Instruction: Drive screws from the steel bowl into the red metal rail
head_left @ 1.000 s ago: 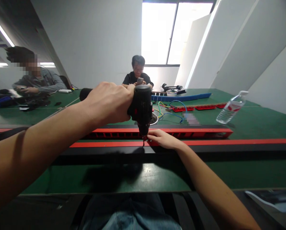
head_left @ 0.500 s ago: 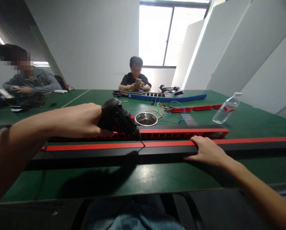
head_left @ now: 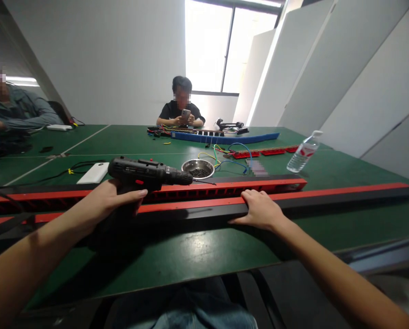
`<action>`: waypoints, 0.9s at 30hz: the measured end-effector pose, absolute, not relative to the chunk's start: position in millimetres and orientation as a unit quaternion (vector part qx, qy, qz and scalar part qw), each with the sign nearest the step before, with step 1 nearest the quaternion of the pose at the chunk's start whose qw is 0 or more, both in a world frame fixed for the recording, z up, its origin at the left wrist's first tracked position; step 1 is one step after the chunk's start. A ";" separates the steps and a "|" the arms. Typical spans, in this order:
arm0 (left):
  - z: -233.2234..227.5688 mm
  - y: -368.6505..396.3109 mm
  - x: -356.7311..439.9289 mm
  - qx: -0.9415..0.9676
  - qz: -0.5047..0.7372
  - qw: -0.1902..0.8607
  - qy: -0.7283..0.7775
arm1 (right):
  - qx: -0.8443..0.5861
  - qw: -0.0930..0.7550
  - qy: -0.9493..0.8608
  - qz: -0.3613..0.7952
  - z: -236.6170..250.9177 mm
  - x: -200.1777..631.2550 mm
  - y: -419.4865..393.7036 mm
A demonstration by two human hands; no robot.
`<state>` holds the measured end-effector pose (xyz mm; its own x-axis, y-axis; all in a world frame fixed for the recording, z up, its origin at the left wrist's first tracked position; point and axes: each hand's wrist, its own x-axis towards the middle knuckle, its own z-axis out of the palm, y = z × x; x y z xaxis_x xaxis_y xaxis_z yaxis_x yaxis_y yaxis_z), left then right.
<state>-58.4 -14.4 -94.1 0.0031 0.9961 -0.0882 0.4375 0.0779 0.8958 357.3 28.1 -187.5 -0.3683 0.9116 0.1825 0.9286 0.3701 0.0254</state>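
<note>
My left hand (head_left: 111, 201) is wrapped round the handle of a black cordless drill (head_left: 149, 173). The drill lies level, its long thin bit pointing right, above the rails and apart from them. My right hand (head_left: 261, 208) grips a long red and black rail (head_left: 197, 211) across the front of the table, fingers over the red top and thumb on the black near side. Behind it lies a second red and black rail (head_left: 276, 184) with square openings along its side. A metal bowl (head_left: 187, 168) of small dark screws stands just beyond the drill's chuck.
A white power bank or phone-like block (head_left: 93, 173) lies behind my left hand. Coloured wires (head_left: 221, 157), a water bottle (head_left: 303, 153) and a long blue strip (head_left: 225, 138) are farther back on the green table (head_left: 190, 256). Two people sit across and to the left.
My left hand has lifted the drill off the front rail and swung it level, back to the left. My right hand still holds the rail. The view has turned slightly right.
</note>
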 end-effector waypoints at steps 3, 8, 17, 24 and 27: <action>-106.4 -8.3 -40.7 0.556 0.353 0.489 0.572 | -0.555 0.079 -0.827 -0.045 -187.5 323.1 23.8; -126.1 5.4 -28.5 0.489 0.397 0.555 0.543 | -0.543 0.087 -0.835 -0.025 -187.3 289.4 17.1; -141.8 5.5 -28.2 0.451 0.427 0.607 0.496 | -0.537 0.096 -0.838 -0.021 -187.6 271.8 10.1; -146.5 3.1 -32.0 0.439 0.436 0.619 0.484 | -0.547 0.155 -0.821 0.057 -181.2 268.1 7.3; -149.4 1.2 -34.6 0.430 0.448 0.618 0.482 | -0.550 0.312 -0.738 0.237 -176.5 274.9 26.8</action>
<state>-34.6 1.2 -149.4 0.1329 0.9687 -0.2098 -0.1390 0.2278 0.9637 274.9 26.8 -176.5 -0.2003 0.9594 0.1987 0.6637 0.2821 -0.6927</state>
